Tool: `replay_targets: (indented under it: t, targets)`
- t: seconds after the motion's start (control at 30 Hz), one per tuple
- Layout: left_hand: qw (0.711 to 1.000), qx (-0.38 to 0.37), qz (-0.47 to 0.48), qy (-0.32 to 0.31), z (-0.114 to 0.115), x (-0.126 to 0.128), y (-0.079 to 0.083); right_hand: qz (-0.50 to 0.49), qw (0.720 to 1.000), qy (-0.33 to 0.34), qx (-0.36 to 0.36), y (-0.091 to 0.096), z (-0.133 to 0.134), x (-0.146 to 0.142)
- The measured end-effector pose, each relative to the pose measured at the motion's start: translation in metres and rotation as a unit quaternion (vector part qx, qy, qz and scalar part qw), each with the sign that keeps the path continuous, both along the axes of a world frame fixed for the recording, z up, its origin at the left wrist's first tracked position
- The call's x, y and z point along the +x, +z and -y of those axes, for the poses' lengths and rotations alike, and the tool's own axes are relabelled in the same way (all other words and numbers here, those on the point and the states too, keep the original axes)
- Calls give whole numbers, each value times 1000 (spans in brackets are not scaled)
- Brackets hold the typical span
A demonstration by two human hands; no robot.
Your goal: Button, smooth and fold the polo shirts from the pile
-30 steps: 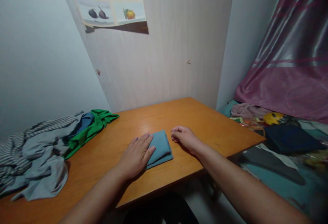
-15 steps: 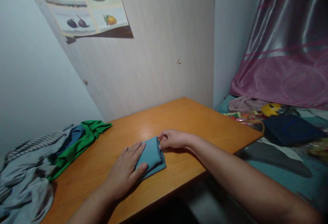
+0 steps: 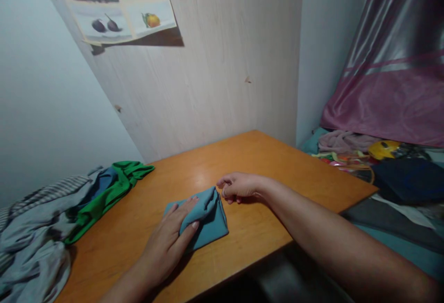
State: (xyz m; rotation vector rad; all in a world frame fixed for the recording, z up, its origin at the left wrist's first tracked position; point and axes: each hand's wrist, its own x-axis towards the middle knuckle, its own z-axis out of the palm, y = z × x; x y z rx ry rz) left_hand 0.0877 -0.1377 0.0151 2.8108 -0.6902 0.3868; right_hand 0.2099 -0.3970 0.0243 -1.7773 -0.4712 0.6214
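A folded blue-teal cloth (image 3: 213,226) lies on the wooden table, its top layer raised and curled into a soft fold. My left hand (image 3: 173,229) is on this cloth from the left, fingers over the top layer and thumb along its near side, with the raised fabric gathered between them. Beside the cloth's far right corner is my right hand (image 3: 237,187), its fingers loosely bent and slightly apart. No fabric shows in its fingers, and the fingertips are very close to the corner.
Piled clothes (image 3: 38,229), including a green garment (image 3: 104,206), cover the table's left side. The wooden table (image 3: 263,164) meets a wall with fruit pictures (image 3: 121,11). Beyond its right edge are a dark blue item (image 3: 405,180) and other belongings below a pink curtain (image 3: 391,104).
The cloth's flat top layer has lifted and curled leftward, uncovering the layer beneath. My left hand has closed on the fabric. My right fingers have come away from the cloth's right edge.
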Motion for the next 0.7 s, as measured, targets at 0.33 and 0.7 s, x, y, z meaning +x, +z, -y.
replay_targets:
  t: [0.33,0.7]
  targets:
    - [1000,-21,1,-9,-3,-1,-3,73,993,90,-32,2,-12,8]
    - [993,105,45,-39,5,-7,-3,215,974,25,-61,-12,-25,20]
